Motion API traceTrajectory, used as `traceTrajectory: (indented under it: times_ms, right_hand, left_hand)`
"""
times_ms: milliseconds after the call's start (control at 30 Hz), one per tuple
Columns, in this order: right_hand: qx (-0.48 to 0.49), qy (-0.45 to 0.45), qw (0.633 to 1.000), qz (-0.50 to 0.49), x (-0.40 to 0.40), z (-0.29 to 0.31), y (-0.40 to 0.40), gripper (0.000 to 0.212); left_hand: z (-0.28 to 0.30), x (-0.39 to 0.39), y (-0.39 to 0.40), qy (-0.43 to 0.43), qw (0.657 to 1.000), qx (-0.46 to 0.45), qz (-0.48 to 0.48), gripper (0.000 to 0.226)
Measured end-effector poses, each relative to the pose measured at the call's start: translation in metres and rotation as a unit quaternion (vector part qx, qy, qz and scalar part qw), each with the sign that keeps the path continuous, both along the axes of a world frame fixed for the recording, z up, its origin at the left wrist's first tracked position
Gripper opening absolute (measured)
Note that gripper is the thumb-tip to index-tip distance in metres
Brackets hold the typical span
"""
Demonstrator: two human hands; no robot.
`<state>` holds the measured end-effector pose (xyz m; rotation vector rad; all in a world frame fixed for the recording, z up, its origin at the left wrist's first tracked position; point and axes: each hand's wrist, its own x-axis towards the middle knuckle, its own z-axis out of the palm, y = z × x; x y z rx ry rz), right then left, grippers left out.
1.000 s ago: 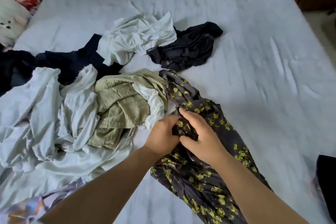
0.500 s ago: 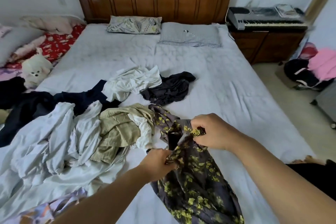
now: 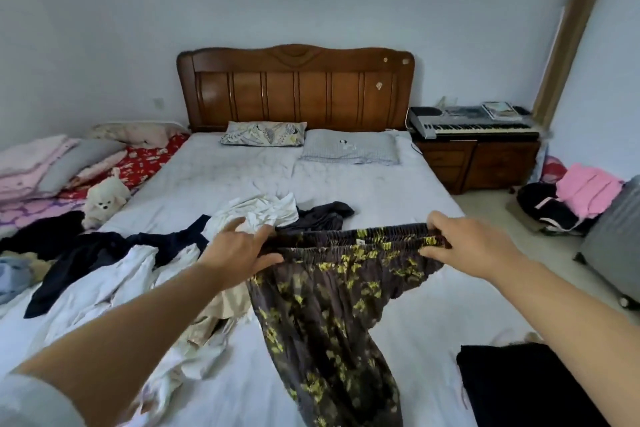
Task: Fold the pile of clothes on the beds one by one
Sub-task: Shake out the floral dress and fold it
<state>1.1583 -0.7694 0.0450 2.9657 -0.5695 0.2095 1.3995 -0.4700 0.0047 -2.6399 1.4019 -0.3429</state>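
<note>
Dark grey trousers with yellow flowers (image 3: 329, 319) hang in the air above the bed (image 3: 398, 204), held up by their elastic waistband. My left hand (image 3: 239, 248) pinches the waistband's left end between thumb and fingers. Gripping the right end is my right hand (image 3: 467, 243). The waistband is stretched wide between them and the legs trail down toward the near edge. A pile of unfolded clothes (image 3: 114, 274) lies on the left half of the bed: white, navy, beige and black pieces. A white garment (image 3: 263, 211) and a black one (image 3: 322, 215) lie just beyond my hands.
A wooden headboard (image 3: 294, 90) and two pillows (image 3: 349, 149) stand at the far end. A white plush dog (image 3: 104, 198) sits at the left. A dark item (image 3: 519, 385) lies at the near right corner. Right of the bed are a cabinet with a keyboard (image 3: 474, 125) and bags (image 3: 568, 201).
Both hands have lifted the flowered trousers off the bed and moved apart, stretching the waistband wide. The view has tilted up from the bedding to the whole room.
</note>
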Motion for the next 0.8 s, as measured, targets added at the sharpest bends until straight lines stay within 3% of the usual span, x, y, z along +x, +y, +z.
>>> traceTrajectory:
  times_ms: [133,167,367,467,633,733,800]
  right_hand:
    - [-0.132,-0.069,0.988,-0.035,0.005,0.044,0.001,0.072]
    - [-0.152,-0.086,0.984,-0.042,0.008,0.053,0.002,0.072]
    - [-0.167,-0.17,0.969,-0.065,0.019,0.107,0.012,0.044]
    - [-0.184,-0.211,0.957,-0.072,0.021,0.127,0.02,0.049]
    - [-0.205,-0.264,0.938,-0.091,0.03,0.167,0.035,0.058]
    - [-0.204,-0.354,0.905,-0.119,0.034,0.196,0.032,0.034]
    - [-0.179,-0.357,0.902,-0.166,0.027,0.219,0.017,0.025]
  left_hand:
    - [0.067,-0.012,-0.006,-0.088,0.994,-0.021,0.055,0.079]
    - [0.083,-0.015,-0.008,-0.1,0.992,-0.021,0.068,0.076]
    - [0.158,-0.024,-0.005,-0.194,0.972,-0.028,0.128,0.057]
    - [0.181,-0.022,-0.001,-0.213,0.967,-0.047,0.134,0.05]
    - [0.216,-0.008,0.002,-0.236,0.951,-0.162,0.121,0.043]
    - [0.243,0.013,0.006,-0.227,0.935,-0.224,0.153,0.038]
    - [0.254,0.034,0.019,-0.177,0.929,-0.262,0.194,0.034]
